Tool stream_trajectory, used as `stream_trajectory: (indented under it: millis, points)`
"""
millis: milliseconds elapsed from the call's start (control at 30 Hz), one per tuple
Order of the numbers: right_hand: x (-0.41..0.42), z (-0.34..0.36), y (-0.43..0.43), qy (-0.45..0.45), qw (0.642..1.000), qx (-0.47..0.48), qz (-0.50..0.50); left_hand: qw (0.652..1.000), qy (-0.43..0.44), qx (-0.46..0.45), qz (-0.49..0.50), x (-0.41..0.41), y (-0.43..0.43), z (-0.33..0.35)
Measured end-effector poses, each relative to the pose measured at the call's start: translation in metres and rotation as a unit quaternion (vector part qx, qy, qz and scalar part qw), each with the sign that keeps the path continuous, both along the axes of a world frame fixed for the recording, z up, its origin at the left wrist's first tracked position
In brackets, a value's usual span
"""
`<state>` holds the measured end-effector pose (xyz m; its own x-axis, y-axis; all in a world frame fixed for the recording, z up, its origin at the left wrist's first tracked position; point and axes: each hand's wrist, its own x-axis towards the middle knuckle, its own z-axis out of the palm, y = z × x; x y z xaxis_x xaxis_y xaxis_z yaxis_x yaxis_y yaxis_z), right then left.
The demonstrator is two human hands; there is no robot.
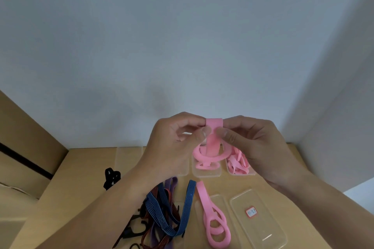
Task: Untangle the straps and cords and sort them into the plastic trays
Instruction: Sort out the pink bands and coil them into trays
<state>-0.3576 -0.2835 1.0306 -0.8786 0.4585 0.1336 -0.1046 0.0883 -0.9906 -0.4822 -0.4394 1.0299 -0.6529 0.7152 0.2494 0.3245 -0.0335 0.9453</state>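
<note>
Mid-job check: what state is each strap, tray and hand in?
left hand, pinching the held pink strap at its top.
right hand, pinching the same strap.
held pink strap, lifted, hanging toward the middle tray.
middle tray, holds pink loops.
right tray, holds thin pink straps.
striped straps, tangled together.
black strap, bunched, lying apart.
second pink strap, lying across a clear lid.

two hands (172, 147); three clear trays (206, 175) at the back; one red-edged sticker (251, 212).
</note>
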Motion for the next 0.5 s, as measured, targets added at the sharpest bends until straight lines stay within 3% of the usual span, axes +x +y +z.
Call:
stream_trajectory:
  millis: [267, 500]
  points:
    - [-0.008, 0.014, 0.000, 0.036, 0.997, 0.031, -0.066, 0.998, 0.015, 0.035, 0.042, 0.001, 0.011, 0.014]
    - [-0.008, 0.023, 0.003, 0.029, 0.995, 0.066, -0.067, 0.998, 0.006, 0.053, 0.042, 0.002, 0.017, 0.024]
